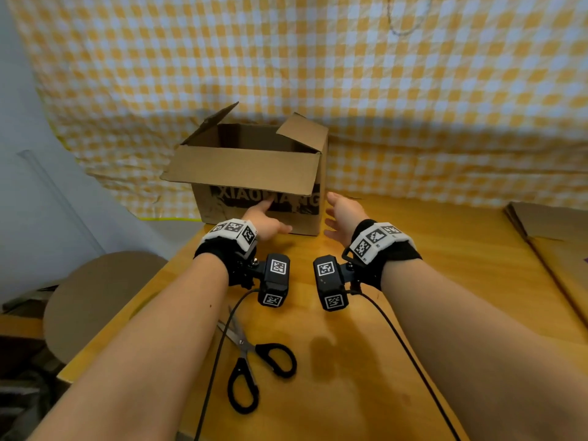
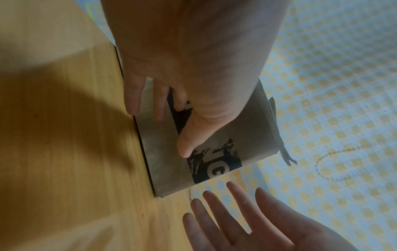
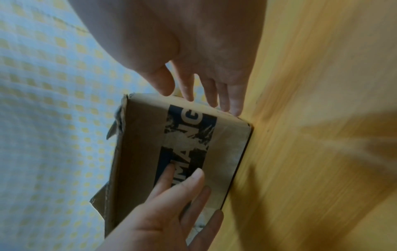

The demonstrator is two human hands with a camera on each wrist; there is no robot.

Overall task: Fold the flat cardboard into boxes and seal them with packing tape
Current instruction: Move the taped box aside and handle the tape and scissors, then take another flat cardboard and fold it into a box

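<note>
Reading "XIAO… MA NG": printed box [image 1: 254,186] front

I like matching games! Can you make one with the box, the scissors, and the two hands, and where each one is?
Things:
1. cardboard box
2. scissors
3. left hand
4. right hand

Places:
A. near table edge, between the forearms
B. flat against the box's printed front
C. open, beside the box's right corner
D. far end of table, top flaps open

Pairs: 1-D, 2-A, 3-B, 4-C

Brown printed cardboard box [image 1: 254,173] stands upright, top flaps open.
</note>
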